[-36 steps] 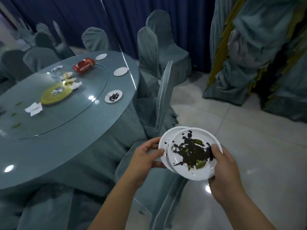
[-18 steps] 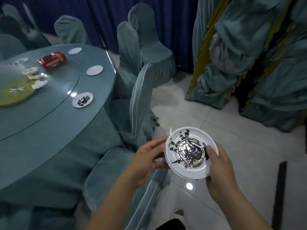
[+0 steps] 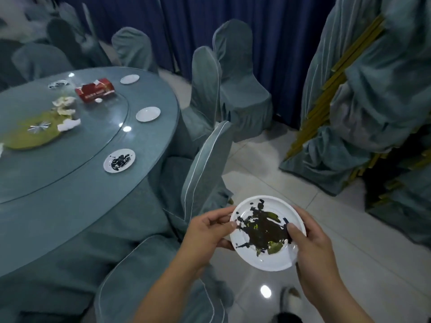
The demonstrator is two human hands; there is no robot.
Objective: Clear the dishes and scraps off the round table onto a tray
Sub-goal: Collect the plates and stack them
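Two bare forearms [image 3: 168, 287] reach in from the near edge to the left hand [image 3: 205, 231] and right hand [image 3: 312, 248], both with short plain fingernails, and a pale shoe [image 3: 290, 298] shows below a dark trouser leg [image 3: 286, 319].

Both bare forearms reach forward, close together. The left hand [image 3: 205, 231] pinches the plate [image 3: 276, 262] at its left rim, thumb on top and fingers beneath, and the right hand [image 3: 312, 250] grips the right rim likewise.
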